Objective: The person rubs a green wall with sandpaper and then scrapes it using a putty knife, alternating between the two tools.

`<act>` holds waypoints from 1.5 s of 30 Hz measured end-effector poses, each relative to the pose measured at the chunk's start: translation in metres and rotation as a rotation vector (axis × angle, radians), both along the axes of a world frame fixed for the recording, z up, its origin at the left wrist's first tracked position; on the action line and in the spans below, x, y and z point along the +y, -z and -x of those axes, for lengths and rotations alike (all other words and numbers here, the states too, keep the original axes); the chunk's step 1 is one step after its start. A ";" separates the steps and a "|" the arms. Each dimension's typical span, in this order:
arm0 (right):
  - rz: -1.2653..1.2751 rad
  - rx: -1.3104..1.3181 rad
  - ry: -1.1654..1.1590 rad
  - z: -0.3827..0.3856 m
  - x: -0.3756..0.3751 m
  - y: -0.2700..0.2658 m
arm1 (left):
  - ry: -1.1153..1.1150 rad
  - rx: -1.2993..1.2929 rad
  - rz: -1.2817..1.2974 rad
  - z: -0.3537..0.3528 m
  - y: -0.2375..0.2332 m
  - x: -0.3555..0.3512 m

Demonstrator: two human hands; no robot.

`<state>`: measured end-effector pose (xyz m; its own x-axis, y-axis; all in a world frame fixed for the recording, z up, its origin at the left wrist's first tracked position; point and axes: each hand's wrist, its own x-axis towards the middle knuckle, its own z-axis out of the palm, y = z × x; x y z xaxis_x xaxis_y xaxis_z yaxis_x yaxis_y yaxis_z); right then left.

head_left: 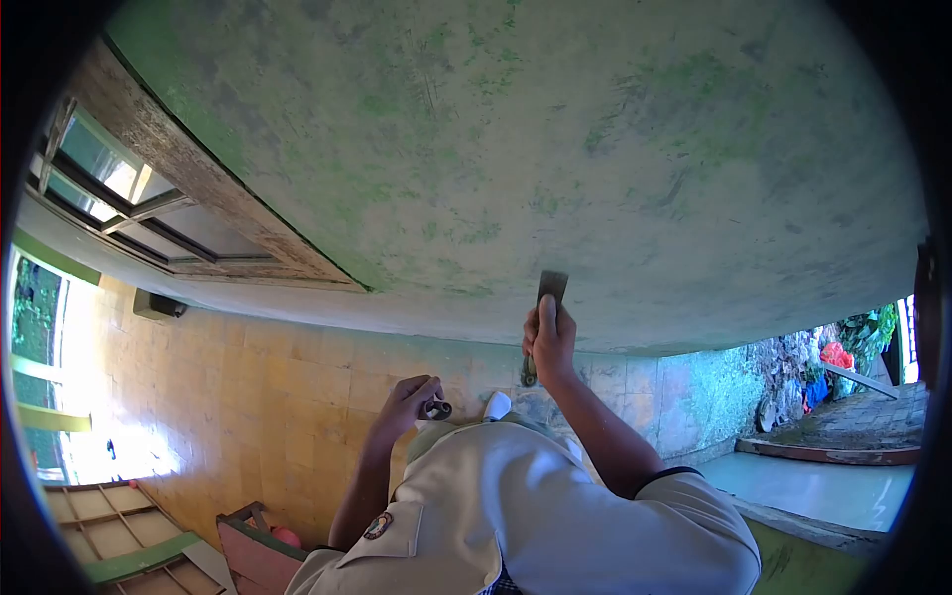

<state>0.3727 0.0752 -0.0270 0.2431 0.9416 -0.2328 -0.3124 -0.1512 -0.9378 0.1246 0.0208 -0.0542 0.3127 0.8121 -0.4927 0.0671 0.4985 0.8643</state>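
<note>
My right hand (553,342) is closed around a scraper (553,285) with a flat, wide blade. The blade points up at the wall (595,198) and seems to touch its lower part; the handle end shows below my fist. Green and grey patches show through the wall's pale, scuffed coating. Lower down and to the left, in front of my body, my left hand (405,402) is closed on a short dark cylindrical object (436,409) with a round end. Its exact kind cannot be made out.
A worn wooden window frame (218,169) is set in the wall at left. Yellowish tiles (288,377) cover the floor. At lower left stands a pinkish wooden piece of furniture (256,555). To the right are a pale ledge (813,486), plants (868,332) and a red bag-like thing (836,355).
</note>
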 end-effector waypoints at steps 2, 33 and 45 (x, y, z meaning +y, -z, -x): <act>0.064 -0.027 -0.029 0.003 -0.023 0.023 | 0.013 -0.005 -0.003 0.000 -0.003 -0.001; 0.023 -0.075 0.124 -0.023 -0.007 -0.020 | 0.072 -0.018 0.007 0.011 -0.006 -0.001; 0.077 -0.097 0.142 -0.028 -0.019 -0.029 | 0.088 0.000 -0.011 0.017 -0.001 0.001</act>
